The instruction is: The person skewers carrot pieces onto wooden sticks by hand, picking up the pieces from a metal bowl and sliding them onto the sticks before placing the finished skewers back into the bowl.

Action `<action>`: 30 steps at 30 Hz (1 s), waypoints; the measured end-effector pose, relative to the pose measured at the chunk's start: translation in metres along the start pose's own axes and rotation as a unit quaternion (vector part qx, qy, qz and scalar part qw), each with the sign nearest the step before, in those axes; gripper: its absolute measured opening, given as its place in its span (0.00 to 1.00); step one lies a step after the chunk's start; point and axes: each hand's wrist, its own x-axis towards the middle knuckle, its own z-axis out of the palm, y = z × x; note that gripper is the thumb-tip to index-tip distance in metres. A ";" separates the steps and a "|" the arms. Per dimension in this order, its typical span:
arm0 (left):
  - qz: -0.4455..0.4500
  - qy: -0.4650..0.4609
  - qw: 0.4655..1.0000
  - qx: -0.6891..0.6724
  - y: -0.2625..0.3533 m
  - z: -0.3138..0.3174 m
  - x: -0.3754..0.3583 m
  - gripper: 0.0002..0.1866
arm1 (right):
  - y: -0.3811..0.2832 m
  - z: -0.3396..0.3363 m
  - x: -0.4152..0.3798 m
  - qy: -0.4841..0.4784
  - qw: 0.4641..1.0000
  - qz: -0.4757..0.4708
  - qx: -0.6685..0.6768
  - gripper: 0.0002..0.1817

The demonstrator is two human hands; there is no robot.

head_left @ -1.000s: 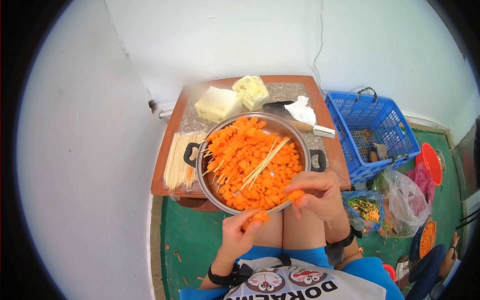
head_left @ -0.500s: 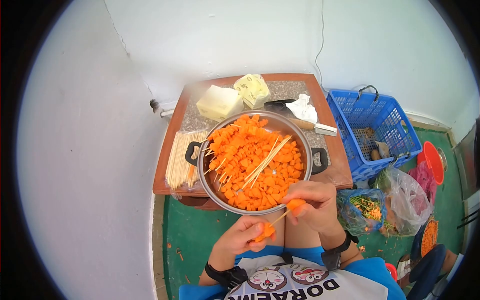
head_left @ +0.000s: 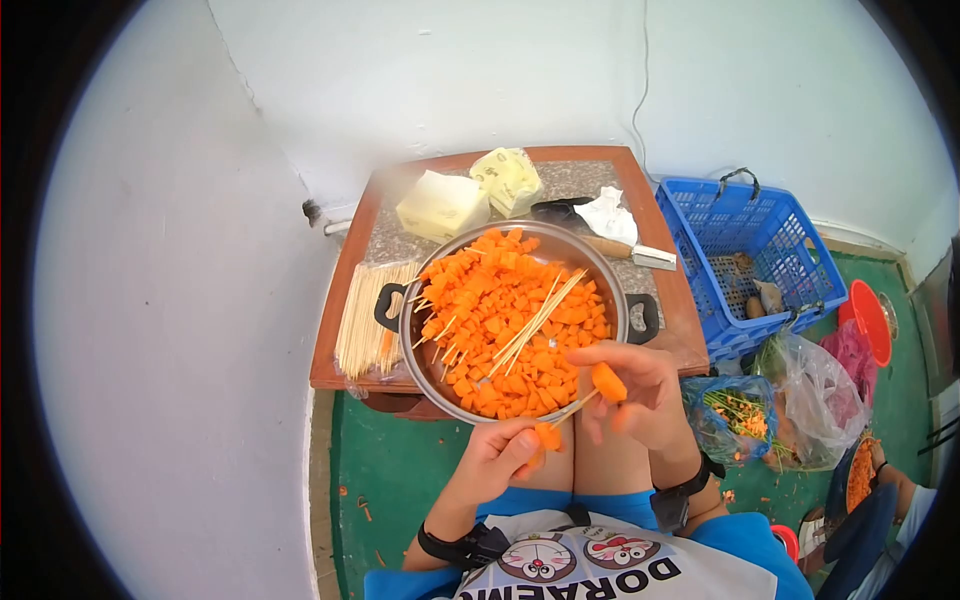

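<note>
In front of my lap, my left hand (head_left: 497, 462) is closed around the lower end of a thin wooden skewer (head_left: 575, 407) that carries carrot pieces. One carrot piece (head_left: 609, 382) sits at the skewer's upper tip, and others are by my left fingers. My right hand (head_left: 650, 392) is just behind the tip piece, its fingers apart and loosely curved; whether any finger touches the piece is hard to see. Beyond both hands, a wide two-handled metal pan (head_left: 445, 400) holds cut carrots, filled skewers at its left and several bare skewers (head_left: 538, 325) lying on top.
The pan stands on a small table (head_left: 335, 320) with a bundle of skewers (head_left: 372, 325), paper packs (head_left: 445, 205) and a peeler-like tool (head_left: 652, 257). To the right are a blue crate (head_left: 720, 270), plastic bags (head_left: 815, 385) and another person's hand (head_left: 890, 470) by a carrot bowl.
My right fingers have loosened from the carrot piece at the skewer's tip and spread apart. My left hand still grips the skewer; the view has shifted slightly.
</note>
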 end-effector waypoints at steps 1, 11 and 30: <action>-0.029 -0.042 0.997 -0.065 -0.002 -0.002 0.000 0.17 | -0.002 -0.001 0.000 -0.043 0.997 0.011 0.059 0.18; 0.231 0.170 0.911 0.297 -0.015 0.009 0.005 0.13 | 0.003 0.001 -0.001 0.050 0.990 -0.023 -0.129 0.25; -0.006 0.077 0.993 0.092 -0.003 0.009 0.000 0.17 | 0.007 -0.007 -0.004 0.055 0.980 -0.035 -0.190 0.23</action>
